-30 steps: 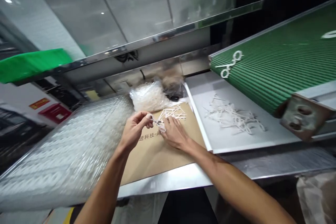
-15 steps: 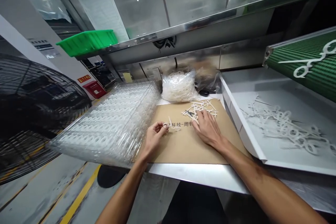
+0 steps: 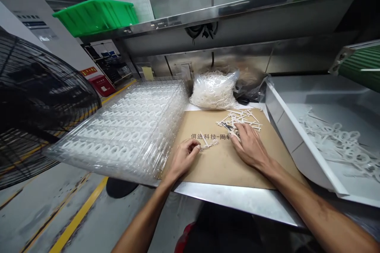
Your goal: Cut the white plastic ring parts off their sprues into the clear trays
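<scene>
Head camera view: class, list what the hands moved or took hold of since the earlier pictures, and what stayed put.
The left hand has moved left, away from the right hand, pinching a small white plastic piece on the kraft sheet. The right hand stays on the pile of white plastic pieces. The bag of white parts stayed put.

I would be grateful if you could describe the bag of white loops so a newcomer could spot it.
On the steel bench, find the brown cardboard sheet printed with dark characters. Just beyond its far edge sits a clear plastic bag packed with white loops. Unlike the darker, crumpled bag to its right, it bulges bright white, beside the stack of clear trays.
</scene>
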